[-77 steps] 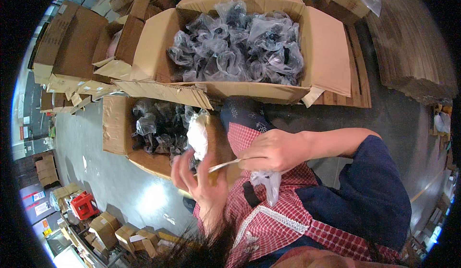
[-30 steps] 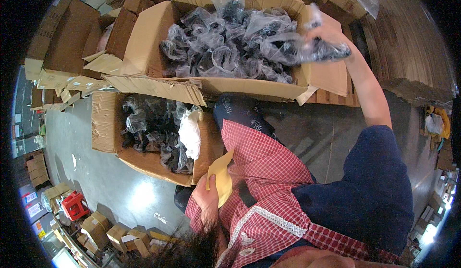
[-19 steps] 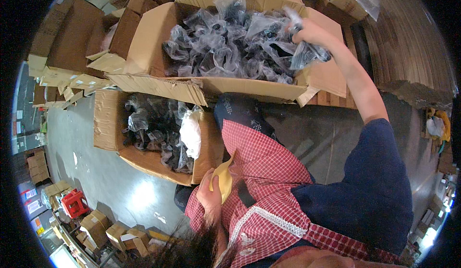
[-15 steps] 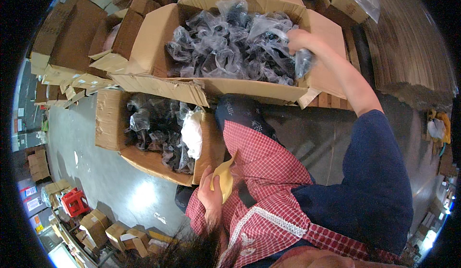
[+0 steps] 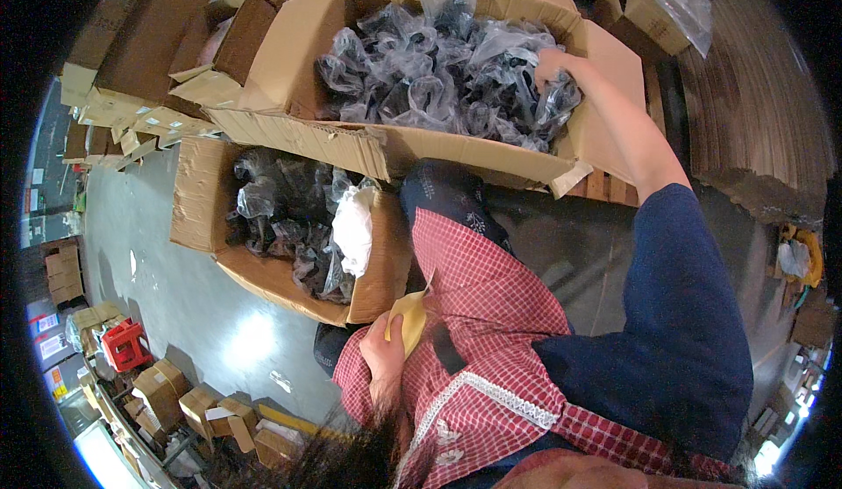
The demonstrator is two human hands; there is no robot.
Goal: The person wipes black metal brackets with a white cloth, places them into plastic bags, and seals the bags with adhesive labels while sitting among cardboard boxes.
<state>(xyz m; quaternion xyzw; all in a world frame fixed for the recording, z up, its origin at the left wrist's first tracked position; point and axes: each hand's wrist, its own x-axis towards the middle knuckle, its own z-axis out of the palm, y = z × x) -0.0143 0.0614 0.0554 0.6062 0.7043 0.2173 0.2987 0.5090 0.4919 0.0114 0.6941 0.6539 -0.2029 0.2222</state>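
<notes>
My left hand (image 5: pixel 383 350) rests near my lap, closed around a piece of yellow paper (image 5: pixel 406 325). At the right end of a large open cardboard box (image 5: pixel 474 149), my right hand (image 5: pixel 554 66) reaches in with curled fingers. They touch or grip one of the clear plastic bags (image 5: pixel 561 103) with something dark inside; how firm the hold is stays hidden. Several such bags (image 5: pixel 430 94) fill the box. Nearer to me stands a smaller open box (image 5: pixel 263 278) with similar dark-filled bags (image 5: pixel 303 248) and a white bag (image 5: pixel 353 230) on its right side.
Stacked cardboard boxes (image 5: pixel 140 50) stand at the far left. A tall pile of flat cardboard (image 5: pixel 759 94) rises on the right. A red plastic stool (image 5: pixel 125 345) and more boxes (image 5: pixel 162 392) lie lower left. A wooden pallet (image 5: pixel 605 186) shows under the large box.
The whole view has shifted slightly, the boxes now sitting a little higher. My right hand has settled lower among the bags at the box's right end. The yellow paper has tilted in my left hand.
</notes>
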